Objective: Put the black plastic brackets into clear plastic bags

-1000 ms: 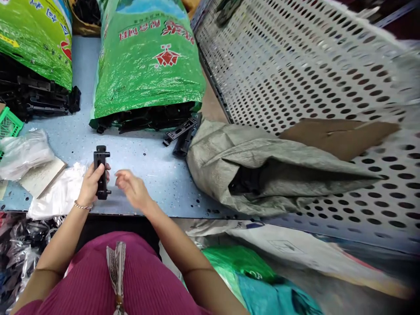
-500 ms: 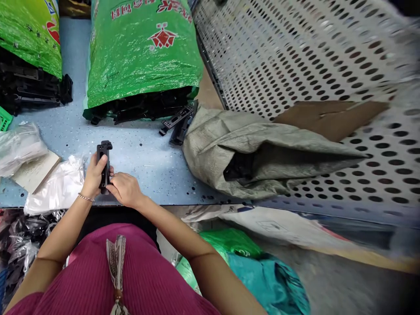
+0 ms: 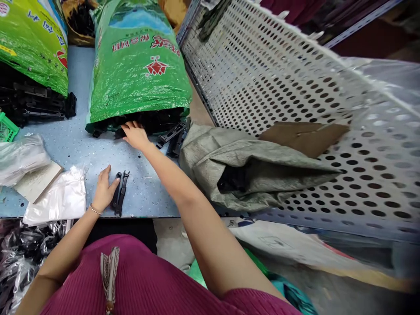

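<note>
My left hand (image 3: 105, 191) rests over the blue speckled table with fingers apart, its thumb beside a black plastic part (image 3: 122, 193). That part lies near the table's front edge; it looks like two narrow strips side by side. My right hand (image 3: 136, 135) reaches to the mouth of a green woven bag (image 3: 141, 92), fingers stretched over black plastic pieces (image 3: 157, 120) inside. Whether its fingertips touch a piece is hard to make out. Just outside the bag mouth, to the right, lie a few loose black parts (image 3: 172, 134).
A grey sack (image 3: 210, 153) with dark contents lies right, against a perforated metal panel (image 3: 278, 74). Another green-yellow bag (image 3: 36, 57) of black parts stands left, near a green basket (image 3: 7, 127). Clear plastic bags (image 3: 59, 197) and a cardboard piece (image 3: 37, 181) lie at the left.
Both hands were on the black plastic part; it now lies on the table. My right hand has moved forward to the bag mouth. The left has let go, and the view has shifted.
</note>
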`<state>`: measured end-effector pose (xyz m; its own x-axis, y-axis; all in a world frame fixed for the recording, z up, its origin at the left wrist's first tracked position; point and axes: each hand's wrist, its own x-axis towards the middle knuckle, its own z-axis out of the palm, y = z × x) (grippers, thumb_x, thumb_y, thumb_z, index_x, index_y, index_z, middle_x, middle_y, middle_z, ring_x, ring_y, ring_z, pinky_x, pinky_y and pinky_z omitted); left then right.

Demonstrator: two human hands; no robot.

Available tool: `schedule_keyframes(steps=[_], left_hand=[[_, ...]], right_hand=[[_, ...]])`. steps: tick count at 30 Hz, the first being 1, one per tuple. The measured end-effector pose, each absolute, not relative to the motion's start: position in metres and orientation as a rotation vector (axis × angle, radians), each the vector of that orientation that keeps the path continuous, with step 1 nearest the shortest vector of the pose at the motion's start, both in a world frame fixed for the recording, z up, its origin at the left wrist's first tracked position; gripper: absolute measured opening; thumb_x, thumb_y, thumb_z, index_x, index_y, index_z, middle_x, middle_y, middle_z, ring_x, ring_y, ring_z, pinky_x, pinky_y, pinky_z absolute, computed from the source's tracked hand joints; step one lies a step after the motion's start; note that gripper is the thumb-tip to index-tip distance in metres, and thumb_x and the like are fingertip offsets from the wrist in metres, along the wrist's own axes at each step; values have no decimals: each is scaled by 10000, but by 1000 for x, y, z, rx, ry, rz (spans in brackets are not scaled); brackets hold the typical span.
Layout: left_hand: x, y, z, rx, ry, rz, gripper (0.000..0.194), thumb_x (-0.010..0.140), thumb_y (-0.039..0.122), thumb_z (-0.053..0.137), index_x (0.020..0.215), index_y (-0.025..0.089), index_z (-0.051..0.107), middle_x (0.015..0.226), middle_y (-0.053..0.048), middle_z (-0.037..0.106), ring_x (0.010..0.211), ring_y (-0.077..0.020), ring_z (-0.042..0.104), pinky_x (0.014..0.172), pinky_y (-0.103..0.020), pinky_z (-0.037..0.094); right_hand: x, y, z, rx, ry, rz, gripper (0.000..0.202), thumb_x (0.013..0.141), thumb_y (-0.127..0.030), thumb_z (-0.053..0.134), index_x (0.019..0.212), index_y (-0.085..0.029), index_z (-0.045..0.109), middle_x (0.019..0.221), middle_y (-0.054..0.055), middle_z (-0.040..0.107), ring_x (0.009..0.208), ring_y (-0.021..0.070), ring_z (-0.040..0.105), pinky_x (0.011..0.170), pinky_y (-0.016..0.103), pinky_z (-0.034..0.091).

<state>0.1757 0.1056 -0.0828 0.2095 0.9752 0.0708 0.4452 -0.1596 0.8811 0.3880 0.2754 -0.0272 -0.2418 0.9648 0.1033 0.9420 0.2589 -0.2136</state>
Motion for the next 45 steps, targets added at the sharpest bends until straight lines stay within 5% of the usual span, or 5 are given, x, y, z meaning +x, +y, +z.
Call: schedule_keyframes(steps=[6,18,33,39,45], left_hand=[[171,142,-43,1670,1180,1109,1048,908,604,648,1651,244,2,1710,-213,178,1544,-337,334,1237,-517,335],[163,137,-17,1432,1217,1106,677,957,581,553,1527,242,417,1560,-113,491,1464,-309,446,1244,-472,318],[143,108,-42,1983,1723,86,602,1028,512,386,1483,141,523,832,-165,732,843,-384,732,827,-532,550],[149,100,-28,1862,1516,700,561,989,553,501,1365,156,627,1233,-195,682,1176,-326,639,1078,-528,476],[185,136,3,780,896,743,849,944,805,246,1352,149,596,1017,-155,747,940,-276,730,811,-426,604]], right_hand=[[353,182,-8,-1314,-1980,539,449,1059,-535,431,1318,-193,565,1208,128,652,1117,281,603,959,425,497],[324,155,-13,-1416,-1836,838,604,1077,-634,154,844,-229,537,710,12,578,684,172,557,671,291,407],[458,199,-31,-1965,-1705,-22,252,1051,-135,419,1001,-147,666,1216,211,628,1061,262,511,861,422,410],[468,187,-1,-1842,-1673,13,145,958,-273,640,1080,-201,613,1159,148,622,1113,295,523,975,533,484],[370,92,20,-1228,-1825,547,375,966,-419,653,1278,-250,532,1279,113,586,1162,261,597,893,417,575]])
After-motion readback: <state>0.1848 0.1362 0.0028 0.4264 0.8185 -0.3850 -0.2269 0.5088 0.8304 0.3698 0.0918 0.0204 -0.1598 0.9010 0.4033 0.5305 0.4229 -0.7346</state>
